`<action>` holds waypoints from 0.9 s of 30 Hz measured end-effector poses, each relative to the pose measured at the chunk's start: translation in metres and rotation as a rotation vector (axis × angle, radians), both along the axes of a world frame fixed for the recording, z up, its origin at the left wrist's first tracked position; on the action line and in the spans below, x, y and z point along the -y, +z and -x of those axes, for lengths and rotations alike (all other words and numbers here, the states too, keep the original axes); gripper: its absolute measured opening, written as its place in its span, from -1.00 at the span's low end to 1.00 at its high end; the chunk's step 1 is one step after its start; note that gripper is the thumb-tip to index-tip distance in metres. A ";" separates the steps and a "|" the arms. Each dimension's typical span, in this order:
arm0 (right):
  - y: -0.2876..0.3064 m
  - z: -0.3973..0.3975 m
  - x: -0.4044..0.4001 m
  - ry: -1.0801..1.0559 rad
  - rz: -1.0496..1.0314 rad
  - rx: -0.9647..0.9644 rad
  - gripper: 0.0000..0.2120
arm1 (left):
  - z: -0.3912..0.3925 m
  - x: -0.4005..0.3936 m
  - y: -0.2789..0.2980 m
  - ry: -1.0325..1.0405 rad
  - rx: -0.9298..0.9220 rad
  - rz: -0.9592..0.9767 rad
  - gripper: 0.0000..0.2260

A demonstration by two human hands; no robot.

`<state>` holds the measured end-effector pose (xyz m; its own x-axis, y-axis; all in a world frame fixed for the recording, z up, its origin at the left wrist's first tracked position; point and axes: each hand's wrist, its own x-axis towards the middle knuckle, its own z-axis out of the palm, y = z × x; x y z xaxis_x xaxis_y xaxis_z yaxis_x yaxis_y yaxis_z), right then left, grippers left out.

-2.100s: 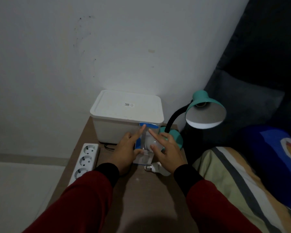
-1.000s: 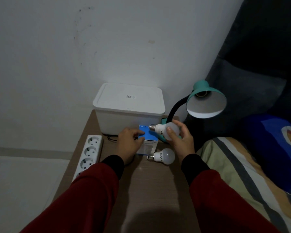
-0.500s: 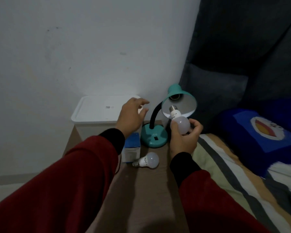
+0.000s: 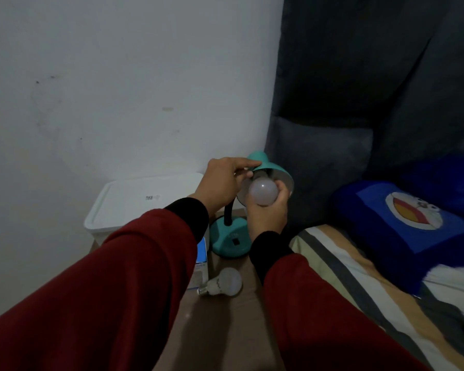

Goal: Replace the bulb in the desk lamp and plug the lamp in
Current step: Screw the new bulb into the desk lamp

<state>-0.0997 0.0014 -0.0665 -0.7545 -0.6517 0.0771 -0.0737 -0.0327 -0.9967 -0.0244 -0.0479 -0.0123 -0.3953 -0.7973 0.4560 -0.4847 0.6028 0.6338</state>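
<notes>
Item 1: frosted white globe bulb [image 4: 263, 192], gripped in right hand [image 4: 267, 212], base inside teal metal lamp shade [image 4: 272, 170]. Left hand [image 4: 225, 180] grips shade rim at 10 o'clock. Step: seating bulb (socket hidden). Next: clockwise twisting, then plugging in. Item 2: spare white bulb [image 4: 223, 283], on brown bench [image 4: 225, 325].

teal lamp [image 4: 229, 238], white bulb [image 4: 263, 192], red sleeves [image 4: 113, 290], striped blanket [image 4: 373, 285]

Both arms, in red sleeves with black cuffs, reached forward and up, wrists close together. The left hand [image 4: 224, 180] was raised with its fingers curled over the lamp shade [image 4: 265, 166]. The right hand [image 4: 267, 212], just below it, cupped the bulb [image 4: 263, 192] in curled fingers, palm upward.
</notes>
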 end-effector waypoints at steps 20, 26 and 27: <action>0.011 -0.012 0.001 -0.052 -0.038 0.263 -0.46 | 0.003 -0.002 0.009 0.014 0.002 -0.084 -0.75; 0.012 -0.007 0.001 -0.006 -0.023 0.373 -0.31 | 0.003 -0.005 0.012 0.015 -0.002 -0.098 -0.75; 0.011 -0.003 0.000 0.006 -0.027 0.363 -0.30 | 0.003 -0.006 0.012 0.015 0.000 -0.102 -0.75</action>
<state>-0.0965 0.0010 -0.0560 -0.7261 -0.6541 -0.2118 0.2849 -0.0058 -0.9585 -0.0272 -0.0421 0.0000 -0.3828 -0.8454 0.3725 -0.4930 0.5279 0.6916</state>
